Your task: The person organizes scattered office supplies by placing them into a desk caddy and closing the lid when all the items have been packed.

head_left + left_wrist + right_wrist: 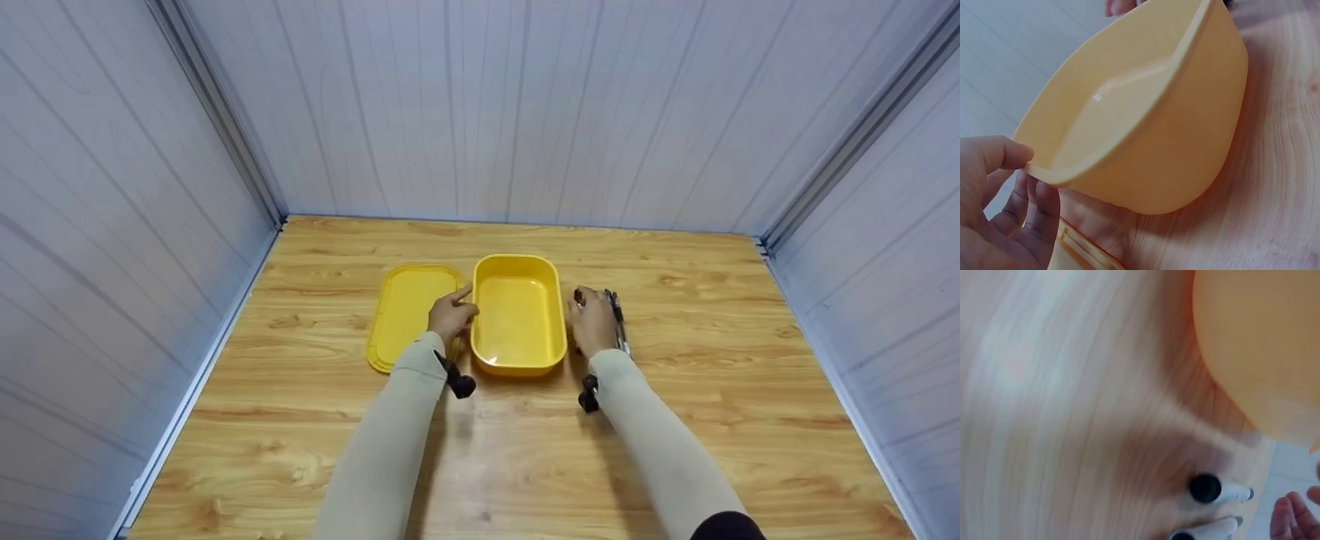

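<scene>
A deep yellow plastic box [517, 364] stands uncovered on the wooden table, its inside bare. At its left wall, my left hand [451, 315] pinches the rim between thumb and fingers, as the left wrist view shows [1010, 197]. The box's yellow lid [401, 307] lies flat beside it, partly behind that hand. Just right of the box, my right hand [592, 322] has its fingers curled at a small dark red item [578, 296], mostly hidden by the fingers. Markers [619, 319] lie alongside this hand; two with black ends [1206, 488] show in the right wrist view.
The wood-patterned table [502, 465] is bounded by a pale panel wall [487, 112] at the back and by side walls left [112, 262] and right [885, 262]. Bare tabletop lies in front of the box and out to both sides.
</scene>
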{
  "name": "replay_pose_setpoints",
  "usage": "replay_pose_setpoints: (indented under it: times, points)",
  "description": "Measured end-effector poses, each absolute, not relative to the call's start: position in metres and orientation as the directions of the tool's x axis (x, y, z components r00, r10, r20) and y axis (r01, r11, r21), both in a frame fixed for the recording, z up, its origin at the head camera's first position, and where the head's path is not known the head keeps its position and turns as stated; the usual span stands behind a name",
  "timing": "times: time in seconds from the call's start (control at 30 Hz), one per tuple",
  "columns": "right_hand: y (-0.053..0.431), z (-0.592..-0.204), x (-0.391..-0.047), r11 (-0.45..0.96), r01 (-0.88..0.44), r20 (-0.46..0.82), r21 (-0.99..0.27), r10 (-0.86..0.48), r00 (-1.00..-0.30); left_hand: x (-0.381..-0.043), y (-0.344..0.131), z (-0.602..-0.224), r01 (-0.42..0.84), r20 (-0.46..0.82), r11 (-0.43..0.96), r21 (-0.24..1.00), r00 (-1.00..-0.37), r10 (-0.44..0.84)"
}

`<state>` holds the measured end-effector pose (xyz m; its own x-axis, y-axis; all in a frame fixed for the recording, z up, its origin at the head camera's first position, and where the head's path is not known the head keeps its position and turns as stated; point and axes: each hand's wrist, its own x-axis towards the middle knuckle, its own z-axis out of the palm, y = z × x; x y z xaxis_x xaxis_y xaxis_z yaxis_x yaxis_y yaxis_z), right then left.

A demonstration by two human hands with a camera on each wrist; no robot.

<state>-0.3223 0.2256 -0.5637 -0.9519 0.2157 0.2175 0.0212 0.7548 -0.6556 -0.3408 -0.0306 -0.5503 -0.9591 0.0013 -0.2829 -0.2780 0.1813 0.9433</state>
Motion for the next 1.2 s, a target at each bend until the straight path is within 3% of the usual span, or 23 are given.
replay_pose_setpoints:
  times: [0.33, 0.73, 0.97, 1.07, 1.2]
  points:
    - [0.240, -0.584, -0.318, 0.822, 0.070, 0.138, -0.565, 0.178, -0.974, -0.341, -0.030, -0.556, -0.272, -0.273, 0.134, 0.953, -0.962, -0.008]
    - [0.237, -0.588, -0.317, 0.888, -0.009, 0.205, -0.460, 0.096, -0.974, -0.344, -0.026, -0.567, -0.279, -0.279, 0.036, 0.959, -0.960, -0.008]
    - [0.237, -0.590, -0.317, 0.882, -0.019, 0.218, -0.470, 0.095, -0.971, -0.384, -0.031, -0.631, -0.250, -0.248, -0.047, 0.967, -0.968, 0.049]
    - [0.237, -0.590, -0.317, 0.883, -0.031, 0.230, -0.469, 0.088, -0.969, -0.383, -0.031, -0.628, -0.248, -0.246, -0.033, 0.968, -0.968, 0.050]
    - [0.238, -0.590, -0.318, 0.879, -0.047, 0.243, -0.474, 0.079, -0.967, -0.358, -0.029, -0.593, -0.243, -0.243, 0.015, 0.970, -0.970, 0.027]
